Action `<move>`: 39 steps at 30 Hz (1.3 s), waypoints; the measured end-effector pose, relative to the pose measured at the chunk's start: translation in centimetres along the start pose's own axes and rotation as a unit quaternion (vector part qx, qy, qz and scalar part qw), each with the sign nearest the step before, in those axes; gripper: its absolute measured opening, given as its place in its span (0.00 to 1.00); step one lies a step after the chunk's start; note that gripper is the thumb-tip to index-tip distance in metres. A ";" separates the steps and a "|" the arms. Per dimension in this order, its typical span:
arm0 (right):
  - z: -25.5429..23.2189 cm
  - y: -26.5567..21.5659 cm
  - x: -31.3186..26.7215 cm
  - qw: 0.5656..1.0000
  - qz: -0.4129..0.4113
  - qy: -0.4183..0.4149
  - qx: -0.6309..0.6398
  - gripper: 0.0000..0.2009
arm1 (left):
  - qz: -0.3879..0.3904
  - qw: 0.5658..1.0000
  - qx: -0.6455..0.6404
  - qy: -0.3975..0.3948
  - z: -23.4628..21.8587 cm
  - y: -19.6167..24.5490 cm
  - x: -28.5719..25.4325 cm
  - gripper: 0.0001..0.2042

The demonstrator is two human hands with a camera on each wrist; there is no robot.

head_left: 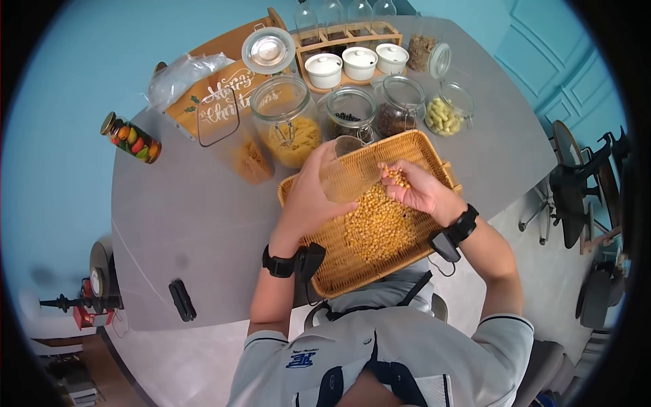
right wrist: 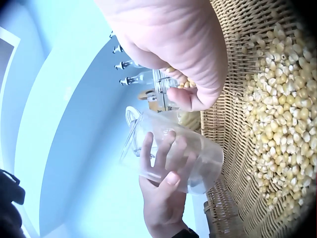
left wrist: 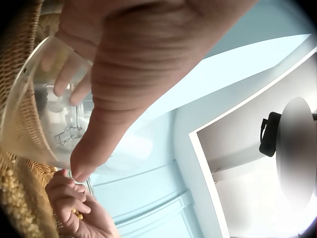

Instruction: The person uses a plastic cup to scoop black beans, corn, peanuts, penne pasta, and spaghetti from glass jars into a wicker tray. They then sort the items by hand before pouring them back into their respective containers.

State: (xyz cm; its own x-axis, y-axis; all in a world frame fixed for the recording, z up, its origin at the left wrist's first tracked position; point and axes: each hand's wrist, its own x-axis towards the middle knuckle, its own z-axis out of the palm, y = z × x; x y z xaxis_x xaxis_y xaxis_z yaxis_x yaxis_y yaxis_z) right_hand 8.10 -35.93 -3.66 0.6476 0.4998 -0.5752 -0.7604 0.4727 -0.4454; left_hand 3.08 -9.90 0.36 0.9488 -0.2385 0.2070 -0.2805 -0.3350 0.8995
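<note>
Head view: left hand (head_left: 306,198) grips a tapered, probably plastic cup (head_left: 354,178).

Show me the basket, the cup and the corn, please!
Basket (head_left: 330,263): head view, on its bare woven bottom, near the left corner closest to the person.
Cup (head_left: 350,175): head view, on its see-through side wall.
Corn (head_left: 378,227): head view, on the middle of the loose pile.

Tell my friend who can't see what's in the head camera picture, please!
A person's left hand holds a clear container over a wicker tray, while their right hand grips some corn kernels beside it. A pile of corn lies in the tray. Beyond are glass jars and three white pots.
</note>
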 end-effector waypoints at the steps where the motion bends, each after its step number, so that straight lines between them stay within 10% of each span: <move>1: 0.5 -0.3 -0.2 0.999 -0.022 0.026 -0.018 0.10 | 0.004 1.000 -0.003 0.000 0.0 0.1 0.3 0.52; 30: -2.6 -0.7 -0.3 0.979 0.036 -0.100 -0.172 0.11 | -0.015 0.997 -0.054 -0.056 0.3 2.6 1.5 0.55; 39: -3.5 -0.9 0.6 0.982 0.163 -0.099 0.012 0.06 | -0.010 0.996 -0.072 -0.044 -0.4 2.9 0.8 0.54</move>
State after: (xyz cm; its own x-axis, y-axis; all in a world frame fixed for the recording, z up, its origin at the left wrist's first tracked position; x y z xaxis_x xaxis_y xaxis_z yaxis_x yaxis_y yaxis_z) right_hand 9.00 -38.62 -6.03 0.3696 0.7567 -0.5393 -0.9286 0.2802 -0.2433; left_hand 3.05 -10.66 3.27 0.9361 -0.3136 0.1593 -0.2315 -0.2083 0.9503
